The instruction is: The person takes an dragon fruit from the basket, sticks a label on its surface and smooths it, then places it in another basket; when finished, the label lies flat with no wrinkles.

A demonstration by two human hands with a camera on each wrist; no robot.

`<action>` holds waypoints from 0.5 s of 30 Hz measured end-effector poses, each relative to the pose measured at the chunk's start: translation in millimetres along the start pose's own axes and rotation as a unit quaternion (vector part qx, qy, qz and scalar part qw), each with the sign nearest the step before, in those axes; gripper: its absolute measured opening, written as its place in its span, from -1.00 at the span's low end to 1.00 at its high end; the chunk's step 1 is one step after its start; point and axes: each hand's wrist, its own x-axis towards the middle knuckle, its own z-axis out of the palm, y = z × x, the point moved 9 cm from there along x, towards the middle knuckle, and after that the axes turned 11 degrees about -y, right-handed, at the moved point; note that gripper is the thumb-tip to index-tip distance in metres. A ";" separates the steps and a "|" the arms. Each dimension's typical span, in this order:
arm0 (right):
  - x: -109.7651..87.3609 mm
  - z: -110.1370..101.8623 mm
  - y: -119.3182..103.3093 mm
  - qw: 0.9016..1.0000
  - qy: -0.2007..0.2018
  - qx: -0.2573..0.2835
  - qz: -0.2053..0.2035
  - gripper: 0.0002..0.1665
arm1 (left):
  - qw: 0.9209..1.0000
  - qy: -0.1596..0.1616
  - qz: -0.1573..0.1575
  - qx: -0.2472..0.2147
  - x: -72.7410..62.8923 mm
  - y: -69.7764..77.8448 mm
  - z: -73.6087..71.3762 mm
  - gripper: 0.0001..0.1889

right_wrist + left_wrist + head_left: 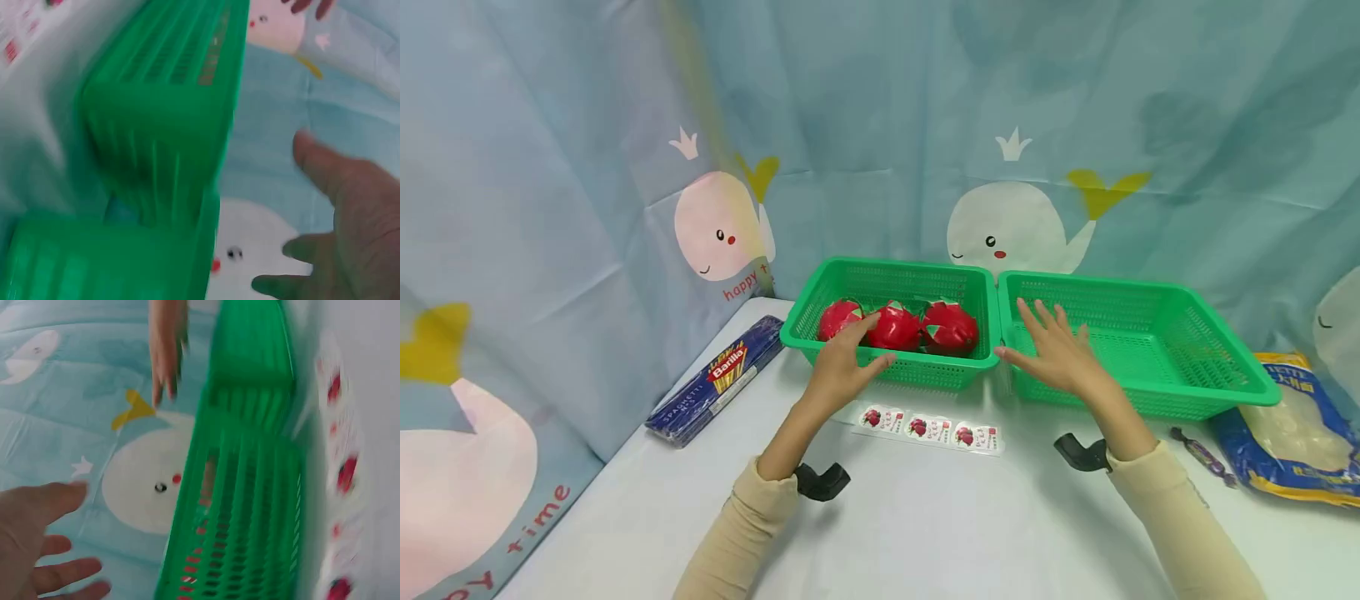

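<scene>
Three red dragon fruits [895,327] with green tips lie in a row inside the left green basket [917,367]. My left hand [841,371] is over this basket's front rim, thumb and fingers apart, nothing between them. In the head view its fingertips overlap the fruits. My right hand [1060,354], fingers spread, is over the left end of the right green basket [1157,400], its thumb close to where the two baskets meet. The left wrist view shows the left hand [50,544] blurred beside the basket wall; the right wrist view shows the right hand [350,219] holding nothing.
A strip of dragon fruit stickers [928,429] lies in front of the left basket. To the left is a blue Barilla spaghetti pack [718,383]. A wrapped candy [1202,458] and a blue-and-yellow bag [1300,425] lie at the right. A whale-print curtain [865,125] hangs behind.
</scene>
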 end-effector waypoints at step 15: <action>110.0 38.6 -63.5 0.996 -0.063 0.062 -0.018 0.10 | 0.778 0.062 -0.211 -0.589 -16.0 -108.5 55.3 -0.64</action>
